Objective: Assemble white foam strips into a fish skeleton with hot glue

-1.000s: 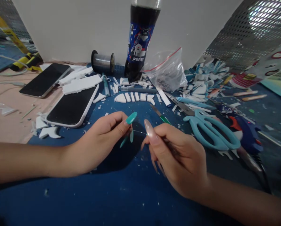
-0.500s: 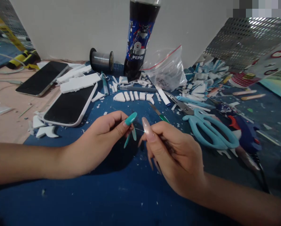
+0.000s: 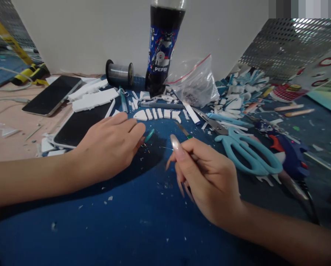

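My right hand (image 3: 207, 173) pinches a thin, pale strand (image 3: 167, 148) between thumb and forefinger. The strand's short end sticks out to the left, and its kind is too fine to make out. Left of it, my left hand (image 3: 112, 140) is turned back-up with its fingers curled, a teal nail showing at the tip. Whatever those fingers hold, if anything, is hidden. Just beyond the hands lie white foam pieces (image 3: 140, 115) set in a row like a fish skeleton. A small knife (image 3: 183, 130) with a green handle lies behind my right hand.
Teal scissors (image 3: 248, 151) and a blue glue gun (image 3: 291, 159) lie at right. Behind stand a Pepsi bottle (image 3: 164, 48), a spool of clear line (image 3: 118, 73) and a zip bag (image 3: 195, 85). Two phones (image 3: 53, 95) lie at left, foam scraps (image 3: 237, 96) back right.
My left hand has drawn back to the left, away from the strand, and rolled over so its back faces up. My right hand has stayed nearly in place, still pinching.
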Available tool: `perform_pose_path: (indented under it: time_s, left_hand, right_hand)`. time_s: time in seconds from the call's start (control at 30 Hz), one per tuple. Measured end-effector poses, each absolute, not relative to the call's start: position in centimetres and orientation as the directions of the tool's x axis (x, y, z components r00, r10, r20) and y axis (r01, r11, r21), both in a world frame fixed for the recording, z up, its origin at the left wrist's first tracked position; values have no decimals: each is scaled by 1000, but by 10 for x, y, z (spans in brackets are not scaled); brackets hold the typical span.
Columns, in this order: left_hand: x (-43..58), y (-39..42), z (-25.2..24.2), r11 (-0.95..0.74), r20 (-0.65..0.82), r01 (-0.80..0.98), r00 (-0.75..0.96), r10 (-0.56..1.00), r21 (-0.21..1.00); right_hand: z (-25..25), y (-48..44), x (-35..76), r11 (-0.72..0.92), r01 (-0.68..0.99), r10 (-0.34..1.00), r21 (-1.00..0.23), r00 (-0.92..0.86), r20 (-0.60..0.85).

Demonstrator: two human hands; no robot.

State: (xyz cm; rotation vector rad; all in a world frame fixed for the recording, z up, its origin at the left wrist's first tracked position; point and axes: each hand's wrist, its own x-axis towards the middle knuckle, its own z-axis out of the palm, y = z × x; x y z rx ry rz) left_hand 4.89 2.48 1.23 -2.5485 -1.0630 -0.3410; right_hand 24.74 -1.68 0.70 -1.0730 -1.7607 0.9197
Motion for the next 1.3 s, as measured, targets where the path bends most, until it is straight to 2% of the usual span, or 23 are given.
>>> perform_pose_path:
  time_s: [0.1, 0.33, 0.43, 0.53, 0.73, 0.97, 1.03, 1.07, 1.13, 1.2, 1.23, 1.3]
  left_hand:
    - [50, 33, 9, -641, 256, 727, 687, 680, -247]
    - [55, 42, 16, -689, -39, 704, 694, 719, -173]
    - [57, 42, 20, -694, -108, 709, 685, 720, -128]
    - [58, 42, 23, -685, -123, 723, 674, 728, -90]
    - [57, 37, 25, -658, -26, 749, 658, 752, -78]
    - [55, 35, 29, -631, -6, 774, 631, 776, -49]
    - [55, 35, 30, -599, 22, 796, 600, 800, 81]
    - [56, 33, 31, -566, 32, 800, 572, 820, 199]
    - [58, 29, 32, -434, 14, 727, 505, 863, 532]
    - [60, 22, 30, -210, -62, 513, 463, 884, 833]
    - [61, 18, 29, -96, -99, 385, 458, 883, 918]
    - [63, 12, 24, 66, -148, 193, 450, 881, 979]
  right_hand:
    - [7, -17, 246, 333, 252, 927, -909, -265, 266]
    - [6, -17, 246, 350, 246, 919, -904, -275, 281]
    - [5, -17, 247, 337, 238, 923, -911, -273, 270]
    - [3, -17, 247, 307, 217, 932, -927, -267, 246]
    - [3, -16, 247, 255, 187, 944, -948, -258, 203]
    - [4, -16, 248, 251, 178, 945, -952, -259, 200]
    - [5, -16, 248, 251, 169, 945, -953, -255, 204]
    - [5, -16, 248, 254, 167, 946, -953, -247, 209]
    - [6, -17, 247, 278, 167, 945, -946, -224, 238]
    - [6, -18, 247, 318, 176, 938, -932, -198, 283]
    - [6, -19, 247, 338, 184, 934, -923, -188, 304]
    - [6, -21, 247, 369, 209, 924, -906, -186, 334]
